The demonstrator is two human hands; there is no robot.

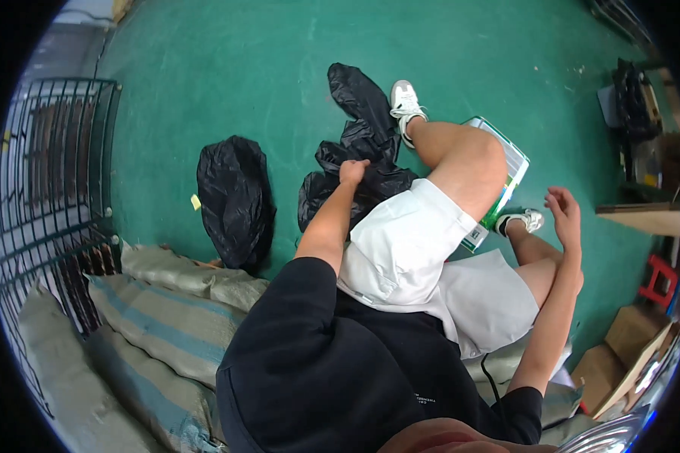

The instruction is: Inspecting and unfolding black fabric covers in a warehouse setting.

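My left hand (353, 171) is closed on a crumpled black plastic bag (381, 183), which lies on the floor beside my left leg. More of the black plastic stretches away toward my left shoe. To the left, apart from my hand, stands a second black plastic bag (236, 198), puffed out and full-looking. Out over my right leg, my right hand (565, 214) hangs in the air with loosely bent fingers and nothing in it. Between my legs is a flat white and green package (512, 160), partly hidden by my left knee.
Stuffed woven sacks (177, 326) are piled behind and to my left, next to a dark metal rack (60, 151). At the right are an open cardboard box (619, 359), a red plastic stool (659, 281) and a wooden board (642, 217). A yellow scrap (196, 201) lies on the green floor (461, 53).
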